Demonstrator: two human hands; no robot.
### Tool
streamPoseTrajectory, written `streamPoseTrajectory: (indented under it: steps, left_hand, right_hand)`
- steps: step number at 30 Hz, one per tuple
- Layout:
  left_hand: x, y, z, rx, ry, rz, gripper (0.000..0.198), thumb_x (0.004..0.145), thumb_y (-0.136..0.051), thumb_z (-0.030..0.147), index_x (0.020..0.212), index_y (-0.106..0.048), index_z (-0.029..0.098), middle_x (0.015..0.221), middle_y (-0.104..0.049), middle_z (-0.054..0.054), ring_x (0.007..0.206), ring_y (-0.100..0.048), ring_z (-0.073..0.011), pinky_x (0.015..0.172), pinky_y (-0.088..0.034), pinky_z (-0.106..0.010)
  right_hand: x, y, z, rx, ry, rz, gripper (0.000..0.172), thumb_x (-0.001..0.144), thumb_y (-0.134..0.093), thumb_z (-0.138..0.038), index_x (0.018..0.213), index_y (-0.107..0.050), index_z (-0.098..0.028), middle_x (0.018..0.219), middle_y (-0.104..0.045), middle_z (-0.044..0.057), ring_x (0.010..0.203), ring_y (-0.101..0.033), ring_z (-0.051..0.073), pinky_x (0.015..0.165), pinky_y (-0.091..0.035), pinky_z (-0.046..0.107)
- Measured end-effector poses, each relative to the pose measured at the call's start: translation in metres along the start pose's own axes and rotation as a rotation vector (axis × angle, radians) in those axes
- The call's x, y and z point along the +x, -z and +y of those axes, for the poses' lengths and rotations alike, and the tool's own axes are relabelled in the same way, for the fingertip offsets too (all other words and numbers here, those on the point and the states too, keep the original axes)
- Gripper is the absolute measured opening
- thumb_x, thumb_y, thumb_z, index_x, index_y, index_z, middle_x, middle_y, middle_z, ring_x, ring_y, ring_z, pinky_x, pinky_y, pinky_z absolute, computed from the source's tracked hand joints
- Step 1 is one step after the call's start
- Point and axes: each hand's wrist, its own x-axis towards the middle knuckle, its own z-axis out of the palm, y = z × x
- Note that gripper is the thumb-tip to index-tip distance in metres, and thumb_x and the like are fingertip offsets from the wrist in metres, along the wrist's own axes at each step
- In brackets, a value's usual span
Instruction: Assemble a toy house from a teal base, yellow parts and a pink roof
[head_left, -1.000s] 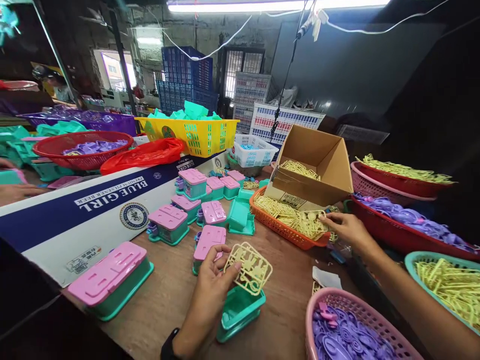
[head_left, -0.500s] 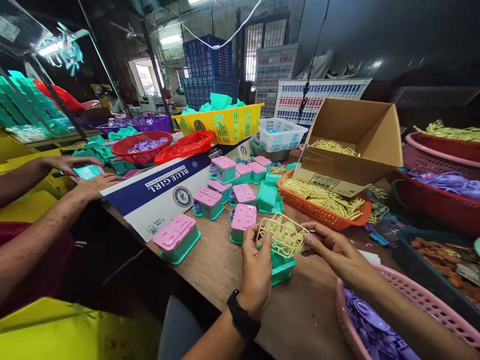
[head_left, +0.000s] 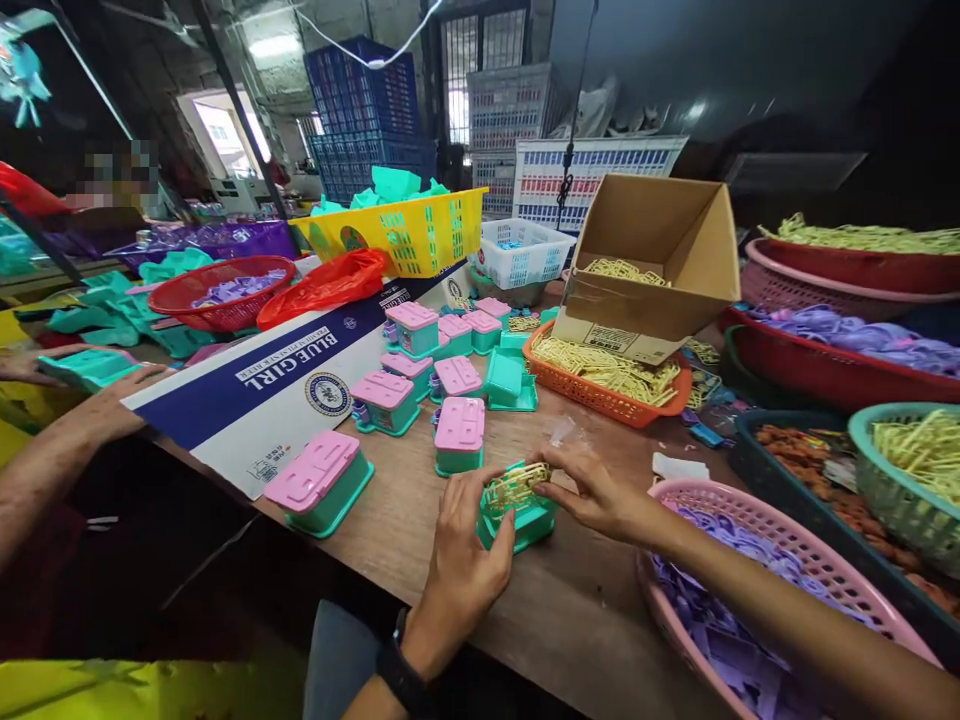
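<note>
Near the table's [head_left: 577, 620] front edge, the left hand [head_left: 465, 545] closes its grip round the open teal box [head_left: 529, 522] while the right hand [head_left: 592, 490] pinches the yellow sprue [head_left: 516, 486] resting on top (best pressed down level, I'd judge, with the box held steady).

Bare brown wooden counter [head_left: 577, 620] open along near edge. Centre filled by open teal plastic box [head_left: 534, 524]. Pink plastic basket [head_left: 757, 503] crowds right. Pink-lidded teal plastic boxes [head_left: 459, 430] block ahead-left. Orange plastic basket [head_left: 600, 398] bars far side.
</note>
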Motion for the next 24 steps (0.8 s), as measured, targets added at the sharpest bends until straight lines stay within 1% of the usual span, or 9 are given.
streamPoseTrajectory:
  steps: [5, 7, 9, 11, 14, 17, 19, 20, 24]
  left_hand:
    - [-0.001, -0.002, -0.003, 0.151, -0.159, -0.046, 0.034, 0.095, -0.058, 0.016, 0.127, -0.056, 0.026, 0.110, -0.073, -0.003, 0.100, -0.069, -0.0216, 0.086, -0.051, -0.036]
    - [-0.002, -0.003, -0.009, 0.203, -0.168, -0.113, 0.030, 0.096, -0.057, 0.015, 0.123, -0.060, 0.028, 0.104, -0.074, -0.001, 0.096, -0.069, -0.0216, 0.081, -0.049, -0.035]
    - [-0.002, -0.004, -0.016, 0.241, -0.148, -0.191, 0.025, 0.095, -0.057, 0.015, 0.115, -0.065, 0.028, 0.101, -0.075, 0.000, 0.095, -0.069, -0.0224, 0.078, -0.047, -0.036]
    - [-0.002, -0.003, -0.021, 0.254, -0.138, -0.245, 0.020, 0.095, -0.057, 0.016, 0.108, -0.068, 0.027, 0.100, -0.075, 0.000, 0.095, -0.069, -0.0226, 0.077, -0.046, -0.036]
    - [0.002, 0.001, -0.019, 0.254, -0.163, -0.267, 0.025, 0.096, -0.053, 0.014, 0.112, -0.069, 0.026, 0.095, -0.074, 0.000, 0.088, -0.068, -0.0203, 0.075, -0.045, -0.034]
    - [0.006, 0.006, -0.012, 0.285, -0.174, -0.281, 0.036, 0.094, -0.050, 0.008, 0.118, -0.069, 0.028, 0.092, -0.072, 0.000, 0.083, -0.065, -0.0199, 0.076, -0.043, -0.035]
    - [0.007, 0.007, -0.010, 0.328, -0.160, -0.307, 0.037, 0.093, -0.053, 0.008, 0.119, -0.069, 0.030, 0.097, -0.072, -0.001, 0.087, -0.064, -0.0218, 0.077, -0.042, -0.037]
    - [0.007, 0.006, -0.011, 0.338, -0.148, -0.315, 0.035, 0.093, -0.055, 0.010, 0.118, -0.069, 0.030, 0.100, -0.071, -0.001, 0.089, -0.065, -0.0228, 0.077, -0.041, -0.037]
    - [0.007, 0.006, -0.013, 0.245, -0.107, -0.330, 0.031, 0.096, -0.057, 0.017, 0.123, -0.066, 0.028, 0.104, -0.071, -0.003, 0.093, -0.065, -0.0224, 0.077, -0.042, -0.036]
  right_hand:
    - [-0.004, -0.001, -0.012, -0.083, -0.016, -0.176, 0.015, 0.100, -0.056, -0.023, 0.112, -0.063, -0.020, 0.096, -0.072, 0.005, 0.087, -0.065, 0.020, 0.086, -0.049, 0.036]
    - [-0.003, 0.001, -0.015, -0.106, 0.004, -0.233, 0.019, 0.098, -0.058, -0.022, 0.117, -0.063, -0.020, 0.111, -0.071, 0.008, 0.103, -0.065, 0.021, 0.095, -0.049, 0.039]
    - [-0.002, 0.015, -0.011, -0.139, -0.062, -0.236, 0.025, 0.097, -0.059, -0.022, 0.121, -0.064, -0.021, 0.124, -0.068, 0.008, 0.114, -0.062, 0.019, 0.101, -0.048, 0.036]
    - [-0.002, 0.042, 0.005, -0.226, -0.217, -0.208, 0.025, 0.097, -0.057, -0.021, 0.120, -0.067, -0.021, 0.122, -0.070, 0.007, 0.114, -0.063, 0.018, 0.101, -0.048, 0.033]
    - [-0.013, 0.094, 0.049, -0.387, -0.435, -0.201, 0.022, 0.090, -0.057, -0.016, 0.105, -0.073, -0.018, 0.109, -0.073, 0.010, 0.107, -0.065, 0.024, 0.098, -0.049, 0.038]
    - [-0.036, 0.130, 0.096, -0.523, -0.684, -0.298, 0.014, 0.075, -0.074, -0.020, 0.088, -0.074, -0.015, 0.092, -0.075, 0.010, 0.089, -0.069, 0.028, 0.080, -0.053, 0.037]
    - [-0.053, 0.138, 0.118, -0.587, -0.809, -0.360, 0.022, 0.072, -0.082, -0.028, 0.087, -0.072, -0.015, 0.087, -0.073, 0.008, 0.081, -0.068, 0.024, 0.073, -0.054, 0.036]
    - [-0.061, 0.139, 0.126, -0.608, -0.846, -0.381, 0.025, 0.074, -0.083, -0.032, 0.087, -0.071, -0.015, 0.087, -0.072, 0.007, 0.080, -0.067, 0.022, 0.073, -0.053, 0.035]
    - [-0.074, 0.135, 0.138, -0.644, -0.881, -0.399, 0.019, 0.087, -0.075, -0.032, 0.082, -0.066, -0.016, 0.085, -0.068, 0.001, 0.080, -0.064, 0.017, 0.078, -0.051, 0.033]
